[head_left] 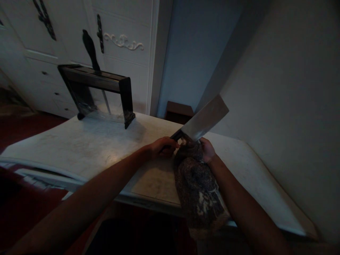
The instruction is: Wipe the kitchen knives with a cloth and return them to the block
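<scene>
My left hand (165, 147) is closed around the dark handle of a cleaver (205, 118), whose broad metal blade points up and to the right. My right hand (208, 150) grips a dark, patterned cloth (198, 177) just below the blade. The top of the cloth is bunched near the cleaver, and its lower part hangs over the table's front edge. Whether the cloth touches the blade is hard to make out in the dim light. The fingers of my right hand are partly hidden behind the cloth.
On the left of the white table (101, 141) stands a black knife holder (98, 83) with clear panels and a dark-handled utensil (90, 49) upright in it. Behind are a white cabinet (127, 21) and a brown box-like object (179, 111). A wall (287, 88) borders the right.
</scene>
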A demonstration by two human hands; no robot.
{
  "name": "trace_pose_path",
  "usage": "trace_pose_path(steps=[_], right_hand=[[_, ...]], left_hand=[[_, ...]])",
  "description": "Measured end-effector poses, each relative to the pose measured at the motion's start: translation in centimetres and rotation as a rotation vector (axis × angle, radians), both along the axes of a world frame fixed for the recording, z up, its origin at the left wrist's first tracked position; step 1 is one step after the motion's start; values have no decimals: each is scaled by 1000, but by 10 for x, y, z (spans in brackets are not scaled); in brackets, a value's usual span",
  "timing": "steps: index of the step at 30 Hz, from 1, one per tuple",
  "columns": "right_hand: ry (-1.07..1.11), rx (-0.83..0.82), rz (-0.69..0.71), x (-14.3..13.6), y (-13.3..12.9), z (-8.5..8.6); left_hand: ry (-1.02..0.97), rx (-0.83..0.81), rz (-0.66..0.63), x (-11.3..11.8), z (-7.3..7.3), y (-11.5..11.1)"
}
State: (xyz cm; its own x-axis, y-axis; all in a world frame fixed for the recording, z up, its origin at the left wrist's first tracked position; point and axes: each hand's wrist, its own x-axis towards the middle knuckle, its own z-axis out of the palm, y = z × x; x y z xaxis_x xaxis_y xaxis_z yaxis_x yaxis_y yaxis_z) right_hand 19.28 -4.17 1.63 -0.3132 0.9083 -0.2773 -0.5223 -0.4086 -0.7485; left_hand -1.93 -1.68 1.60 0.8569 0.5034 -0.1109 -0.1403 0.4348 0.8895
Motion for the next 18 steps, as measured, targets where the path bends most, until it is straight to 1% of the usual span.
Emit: trace_pose_path(steps=[4, 10, 14, 18], right_hand=[[-8, 45, -33, -1, 0, -1], [21, 55, -119, -3, 1, 2], [47, 51, -157, 1, 4, 1], [52, 85, -177, 4, 7, -2]], left_hand=[[-20, -24, 15, 0, 0, 1], [-74, -52, 17, 0, -3, 4], [-84, -58, 53, -1, -3, 4], [-94, -75, 83, -1, -2, 4]])
